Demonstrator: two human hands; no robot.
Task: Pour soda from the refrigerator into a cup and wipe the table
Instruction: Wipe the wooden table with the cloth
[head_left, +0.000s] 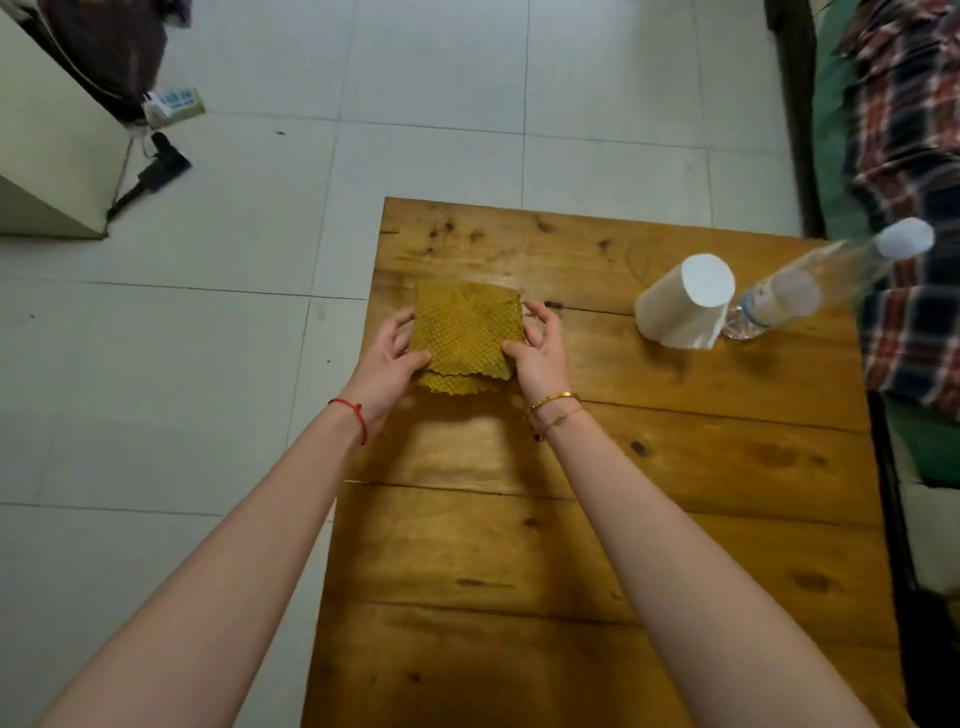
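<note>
A folded mustard-yellow waffle-weave cloth (464, 332) is held just above the wooden table (597, 519), near its far left corner. My left hand (387, 358) pinches the cloth's left edge, thumb on top. My right hand (537, 348) pinches the right edge the same way. A white paper cup (685, 301) stands upright on the table's far right. Beside it stands a clear plastic bottle (810, 286) with a white cap; I cannot tell what is in it.
A bed or couch with a plaid blanket (909, 208) runs along the table's right side. Pale floor tiles (208, 364) lie to the left. A beige appliance (47, 156) stands at far left, with a power strip (174, 106) and a black plug (161, 166) on the floor.
</note>
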